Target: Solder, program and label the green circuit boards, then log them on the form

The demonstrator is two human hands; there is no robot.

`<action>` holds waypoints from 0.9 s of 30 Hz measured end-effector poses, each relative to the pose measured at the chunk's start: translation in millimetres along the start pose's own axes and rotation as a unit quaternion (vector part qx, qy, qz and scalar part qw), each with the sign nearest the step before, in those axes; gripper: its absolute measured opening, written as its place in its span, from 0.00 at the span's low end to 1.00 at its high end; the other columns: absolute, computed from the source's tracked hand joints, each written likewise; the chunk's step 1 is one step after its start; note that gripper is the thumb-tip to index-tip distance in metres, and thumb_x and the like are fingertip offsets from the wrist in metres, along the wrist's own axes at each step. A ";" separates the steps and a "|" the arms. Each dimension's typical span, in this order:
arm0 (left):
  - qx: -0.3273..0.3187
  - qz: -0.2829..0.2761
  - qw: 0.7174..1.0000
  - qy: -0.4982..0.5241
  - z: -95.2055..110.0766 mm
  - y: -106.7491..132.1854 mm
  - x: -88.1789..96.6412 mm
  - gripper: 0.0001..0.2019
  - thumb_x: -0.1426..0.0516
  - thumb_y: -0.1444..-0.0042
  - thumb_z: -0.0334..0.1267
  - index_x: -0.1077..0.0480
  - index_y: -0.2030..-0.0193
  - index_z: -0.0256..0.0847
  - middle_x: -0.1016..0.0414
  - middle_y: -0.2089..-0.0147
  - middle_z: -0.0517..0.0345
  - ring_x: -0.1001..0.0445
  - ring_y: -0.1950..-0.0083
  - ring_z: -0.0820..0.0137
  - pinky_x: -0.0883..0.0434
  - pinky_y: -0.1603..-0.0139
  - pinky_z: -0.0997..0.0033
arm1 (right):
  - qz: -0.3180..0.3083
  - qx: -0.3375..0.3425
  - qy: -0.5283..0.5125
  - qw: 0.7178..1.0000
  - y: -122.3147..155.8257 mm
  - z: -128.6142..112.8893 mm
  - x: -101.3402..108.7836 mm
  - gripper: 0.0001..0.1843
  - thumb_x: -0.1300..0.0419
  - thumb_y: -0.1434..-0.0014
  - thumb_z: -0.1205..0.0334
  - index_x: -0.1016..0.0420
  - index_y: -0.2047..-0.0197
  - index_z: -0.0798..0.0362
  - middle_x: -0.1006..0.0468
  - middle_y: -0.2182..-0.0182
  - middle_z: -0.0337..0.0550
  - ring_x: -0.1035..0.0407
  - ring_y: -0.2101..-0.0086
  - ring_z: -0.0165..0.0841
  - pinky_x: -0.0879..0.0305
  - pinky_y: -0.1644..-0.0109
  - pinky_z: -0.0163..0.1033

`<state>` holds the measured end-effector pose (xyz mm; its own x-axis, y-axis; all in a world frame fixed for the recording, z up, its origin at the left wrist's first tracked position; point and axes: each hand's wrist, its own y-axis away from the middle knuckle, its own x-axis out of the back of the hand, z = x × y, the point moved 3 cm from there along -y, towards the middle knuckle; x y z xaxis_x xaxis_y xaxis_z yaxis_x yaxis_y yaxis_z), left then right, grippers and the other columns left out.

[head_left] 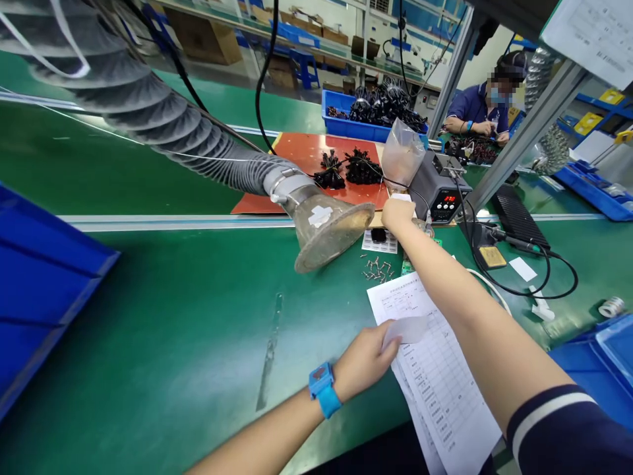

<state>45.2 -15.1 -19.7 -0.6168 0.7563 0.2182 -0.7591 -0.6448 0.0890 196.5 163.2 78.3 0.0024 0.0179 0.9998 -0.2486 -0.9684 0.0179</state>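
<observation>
My left hand, with a blue strap round its wrist, is closed on a small white paper slip. The slip hangs over printed paper sheets at the bench's front edge. Further forward, my right hand is curled beside the soldering station, below a clear plastic bag. Its fingertips face away, so I cannot make out what they hold. A white label sheet with a black piece on it and several small metal parts lie just left of my right forearm.
A grey fume hose ends in a clear funnel over the bench. Black cable bundles lie on an orange mat. A soldering iron rests at right. Blue bins flank the bench; a co-worker sits beyond.
</observation>
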 end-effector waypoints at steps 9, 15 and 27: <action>-0.006 0.020 0.998 -0.065 9.9 16.5 -15.8 0.10 0.52 0.42 0.39 0.31 0.62 0.42 0.24 0.66 0.57 0.27 0.67 0.64 0.34 0.66 0.68 | 0.250 0.014 -0.224 0.942 118.4 80.9 59.6 0.12 0.43 0.43 0.64 0.23 0.58 0.58 0.23 0.63 0.45 0.29 0.62 0.34 0.35 0.55 0.41; -0.017 0.036 0.996 -0.076 24.2 30.7 -27.9 0.12 0.55 0.39 0.39 0.32 0.57 0.40 0.24 0.65 0.57 0.26 0.67 0.66 0.32 0.68 0.68 | 0.261 -0.067 -0.745 0.610 210.4 178.7 5.5 0.14 0.37 0.48 0.48 0.26 0.68 0.51 0.27 0.72 0.36 0.32 0.71 0.26 0.32 0.67 0.33; -0.122 0.151 0.975 -0.112 29.5 20.0 -52.1 0.17 0.49 0.39 0.40 0.40 0.45 0.38 0.27 0.51 0.48 0.27 0.51 0.63 0.28 0.54 0.62 | -0.210 -0.187 -0.646 0.710 273.2 127.8 -84.7 0.21 0.34 0.51 0.49 0.39 0.76 0.53 0.51 0.88 0.24 0.60 0.86 0.18 0.63 0.84 0.29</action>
<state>68.2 -70.7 -0.7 -0.7795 0.4758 0.4075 -0.5942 -0.7676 -0.2404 252.1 -134.7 -1.2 0.9782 -0.1924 0.0785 -0.2032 -0.8069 0.5546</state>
